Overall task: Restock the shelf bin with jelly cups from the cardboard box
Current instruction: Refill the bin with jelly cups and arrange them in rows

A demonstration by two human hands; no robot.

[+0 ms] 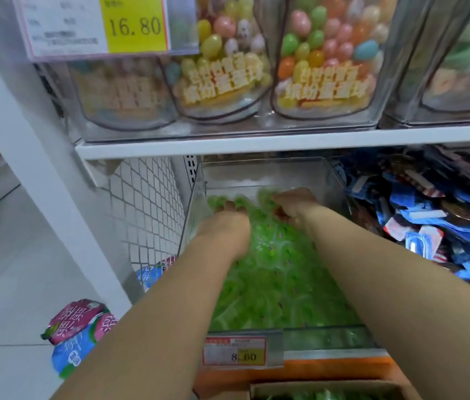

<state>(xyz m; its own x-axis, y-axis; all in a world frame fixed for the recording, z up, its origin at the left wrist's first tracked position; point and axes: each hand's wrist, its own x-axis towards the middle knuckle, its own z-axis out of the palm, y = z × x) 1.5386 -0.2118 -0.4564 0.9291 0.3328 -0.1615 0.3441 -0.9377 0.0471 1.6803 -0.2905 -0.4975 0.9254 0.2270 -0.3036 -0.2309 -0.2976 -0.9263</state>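
- In the clear shelf bin (199, 197) under the white shelf board (285, 140), both my forearms reach toward the back wall, over a bed of green jelly cups (280, 272).
- Left hand (225, 223): released, fingers stretched forward with their tips resting on the heap near the rear of the bin; I see nothing gripped in it.
- Right hand (294, 203): fingers curled down over a small cluster of jelly cups at the back. Blur softens the outline, but it reads as a grasp.
- Fill level: the cups cover the bin floor from the front lip to where my hands are. The clear back wall rises bare above them, so I judge there is room for more.
- Cardboard box (329, 385): at the bottom edge of the view, just below the bin's front, with green cups showing inside. I judge the restocking well under way but not finished.
- Price tag (233, 352): clipped to the bin's front lip.
- Neighbouring bin (429, 226): to the right, filled with blue and red wrapped sweets.
- Upper shelf: clear jars of coloured egg-shaped candy (222, 53).
- Floor: pink and blue packets (78, 327) lie to the left.
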